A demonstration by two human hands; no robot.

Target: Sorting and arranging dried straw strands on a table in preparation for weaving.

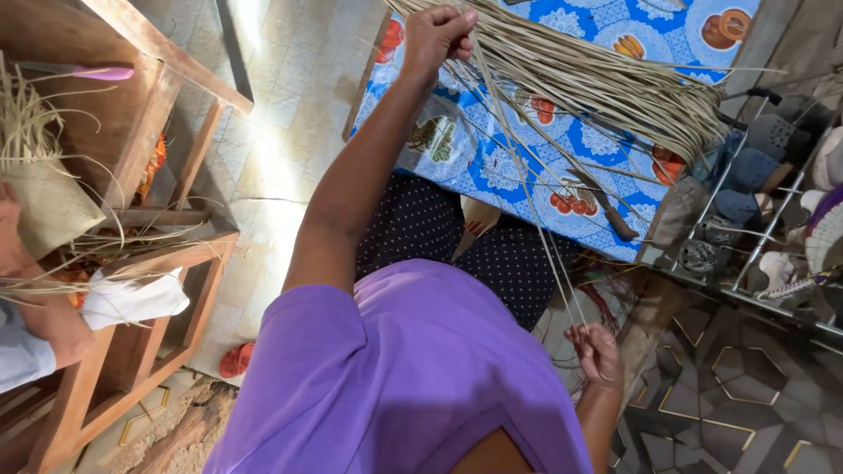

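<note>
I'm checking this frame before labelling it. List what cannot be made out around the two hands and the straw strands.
Head view only:
- Left hand: its palm is turned away, so the grip on the straw strands is hidden.
- Bundle's far end: cut off by the top edge.
- Right hand: how many strands it pinches is too fine to tell.
- Knife on the blue patterned cloth: blade partly covered by strands.
- Rack items: blurred.

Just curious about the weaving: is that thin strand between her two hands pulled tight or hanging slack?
Pulled tight. The strand runs straight from the left hand down to the right hand, without sagging.
</note>
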